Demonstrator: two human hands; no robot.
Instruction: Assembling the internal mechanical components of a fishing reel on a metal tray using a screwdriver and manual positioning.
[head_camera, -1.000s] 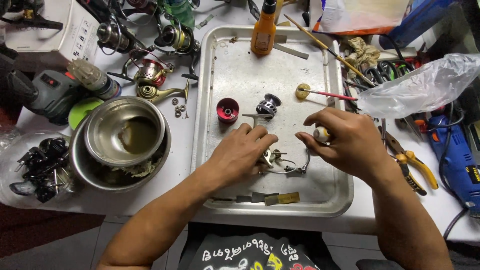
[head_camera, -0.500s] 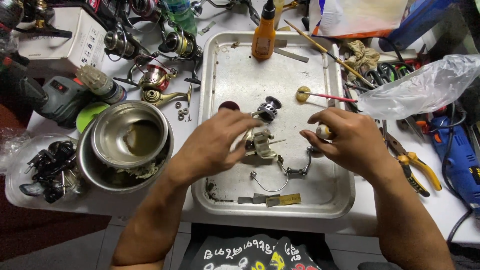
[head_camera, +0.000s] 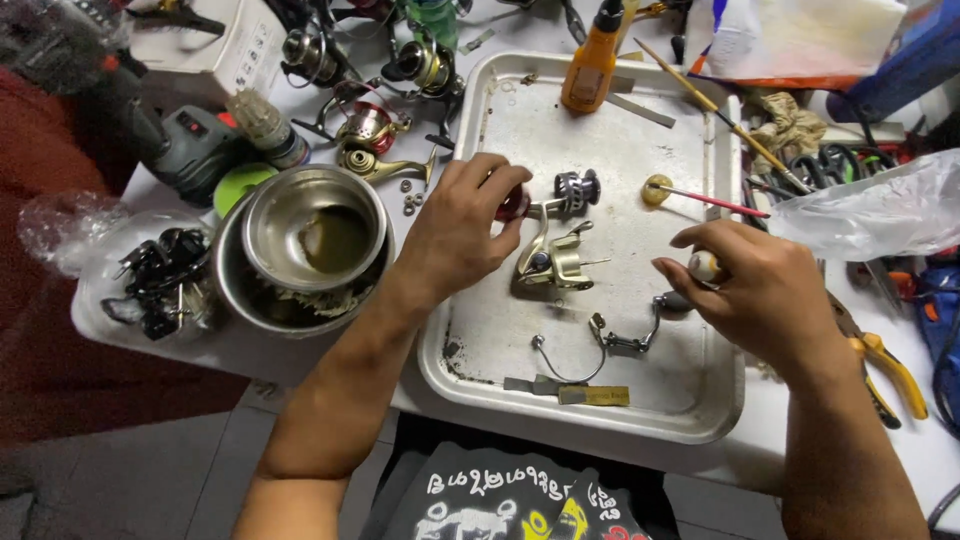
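Note:
A metal tray (head_camera: 700, 420) lies in front of me with fishing-reel parts on it. My left hand (head_camera: 462, 232) reaches over the tray's left side, its fingertips closed around a small red spool (head_camera: 513, 205). Beside it lies a gold-coloured reel body (head_camera: 552, 262), with a dark ribbed part (head_camera: 577, 188) just above it. My right hand (head_camera: 752, 292) pinches a small whitish knob (head_camera: 703, 265) over the tray's right side. A wire bail arm (head_camera: 628, 341) lies below the reel body.
An orange bottle (head_camera: 592, 62) stands at the tray's far edge. Stacked steel bowls (head_camera: 310, 240) sit left of the tray, with more reels (head_camera: 370, 125), a power tool (head_camera: 185, 145) and a bag of dark parts (head_camera: 165, 280). Yellow-handled pliers (head_camera: 885, 365) and a plastic bag (head_camera: 870, 215) lie right.
My left hand left the reel body and moved up and left to the red spool. The reel body now lies free on the tray. My right hand stayed in place with the knob.

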